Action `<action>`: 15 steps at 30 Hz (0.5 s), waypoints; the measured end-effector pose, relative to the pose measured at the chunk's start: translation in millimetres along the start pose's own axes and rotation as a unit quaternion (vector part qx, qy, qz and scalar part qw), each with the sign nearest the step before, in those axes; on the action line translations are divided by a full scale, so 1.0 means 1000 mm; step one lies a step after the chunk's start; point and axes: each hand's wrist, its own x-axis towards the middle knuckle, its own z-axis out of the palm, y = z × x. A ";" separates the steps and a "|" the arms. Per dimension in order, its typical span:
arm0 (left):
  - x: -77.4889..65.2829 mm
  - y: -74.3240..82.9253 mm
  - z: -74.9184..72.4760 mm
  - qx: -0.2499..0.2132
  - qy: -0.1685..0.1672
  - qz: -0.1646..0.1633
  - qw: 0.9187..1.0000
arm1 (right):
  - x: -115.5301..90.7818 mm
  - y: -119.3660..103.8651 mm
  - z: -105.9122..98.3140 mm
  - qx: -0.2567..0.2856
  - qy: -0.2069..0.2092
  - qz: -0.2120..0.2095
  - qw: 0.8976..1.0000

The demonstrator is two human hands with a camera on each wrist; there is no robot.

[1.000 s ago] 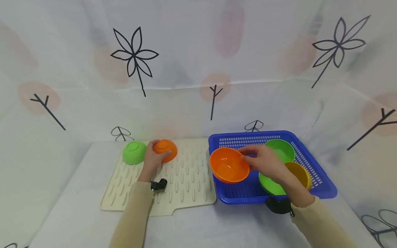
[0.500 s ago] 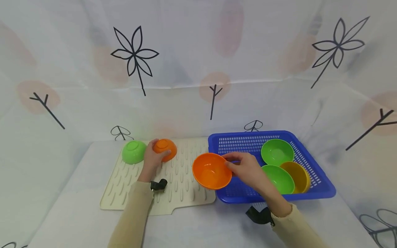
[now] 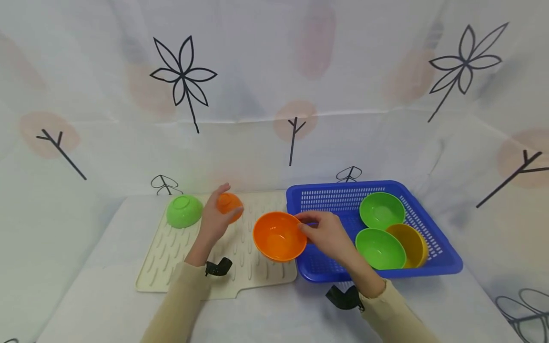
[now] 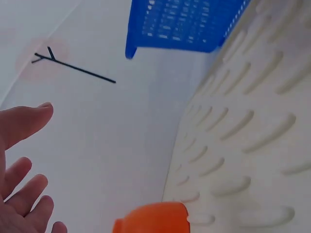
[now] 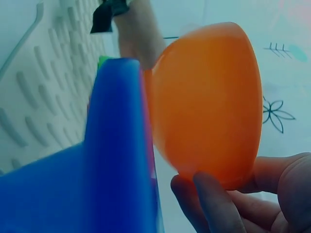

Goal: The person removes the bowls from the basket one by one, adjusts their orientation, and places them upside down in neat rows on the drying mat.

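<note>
By its rim, my right hand (image 3: 328, 236) pinches an orange bowl (image 3: 279, 237), its hollow side up, over the gap between mat and basket. The right wrist view shows the underside of this orange bowl (image 5: 209, 107) between thumb and fingers. My left hand (image 3: 213, 219) is spread just above a second orange bowl (image 3: 228, 204), which lies upside down on the cream drying mat (image 3: 253, 267). In the left wrist view the left hand's fingers (image 4: 29, 194) stand apart from that orange bowl (image 4: 155, 218). Left of it sits an upside-down green bowl (image 3: 184, 212) on the mat.
A blue plastic basket (image 3: 326, 188) stands at the right, beside the mat. Inside are two green bowls, one at the back (image 3: 382, 210) and one in front (image 3: 379, 248), and a yellow bowl (image 3: 411, 245). A patterned cloth (image 3: 257, 143) hangs behind.
My right hand has carried its orange bowl left, out from over the basket toward the mat. My left hand has let go of the other orange bowl and drawn slightly back from it.
</note>
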 end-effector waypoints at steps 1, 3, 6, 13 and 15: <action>-0.004 0.006 -0.001 -0.015 -0.009 0.007 1.000 | 0.001 0.000 0.002 0.002 0.001 -0.001 1.000; -0.012 0.017 -0.002 -0.064 -0.031 0.012 0.997 | 0.003 -0.001 0.005 0.003 0.001 -0.003 1.000; -0.025 0.029 -0.003 -0.150 -0.075 -0.007 0.986 | 0.005 -0.002 0.010 -0.002 0.005 -0.004 1.000; -0.048 0.043 -0.004 -0.183 -0.185 -0.063 0.964 | 0.008 -0.002 0.022 -0.006 0.020 0.010 1.000; -0.052 0.045 -0.004 -0.174 -0.206 -0.077 0.960 | 0.008 -0.002 0.025 -0.006 0.022 0.011 1.000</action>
